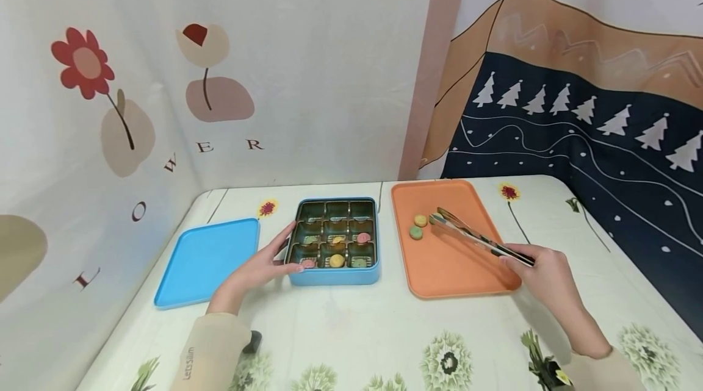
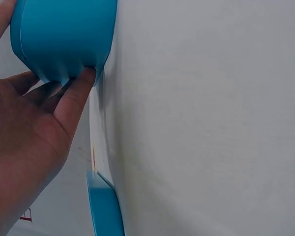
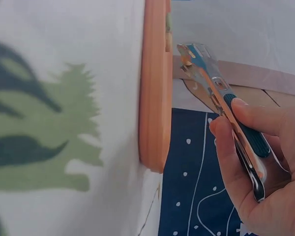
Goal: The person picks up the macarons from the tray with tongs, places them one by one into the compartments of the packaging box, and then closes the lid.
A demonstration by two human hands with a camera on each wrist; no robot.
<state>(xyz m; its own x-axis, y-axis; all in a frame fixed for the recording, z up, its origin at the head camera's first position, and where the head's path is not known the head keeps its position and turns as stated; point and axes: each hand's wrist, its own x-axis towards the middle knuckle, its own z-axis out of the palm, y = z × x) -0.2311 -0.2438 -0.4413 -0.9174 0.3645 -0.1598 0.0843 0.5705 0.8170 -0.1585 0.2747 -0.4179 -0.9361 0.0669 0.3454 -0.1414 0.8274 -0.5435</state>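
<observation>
My left hand [image 1: 267, 264] grips the near left corner of a blue tin box [image 1: 335, 277], thumb at its front rim and fingers along its left side. The box has a dark, glossy divided tray inside. Small macarons in green, yellow and pink, such as a yellow macaron [image 1: 337, 261], sit in its middle and front rows; the back row shows only dark lining. My right hand [image 1: 549, 273] holds metal tongs [image 1: 472, 235] with dark handle grips over an orange tray [image 1: 456, 272]. Their tips are at a green macaron [image 1: 434, 219]; whether it is lifted, I cannot tell.
On the orange tray, a yellow macaron [image 1: 420, 221] and another green macaron [image 1: 415, 232] lie left of the tongs' tips. A blue lid [image 1: 211, 263] lies flat left of the box. Printed curtains [image 1: 329, 74] rise behind the flower-patterned tablecloth [image 1: 357, 330].
</observation>
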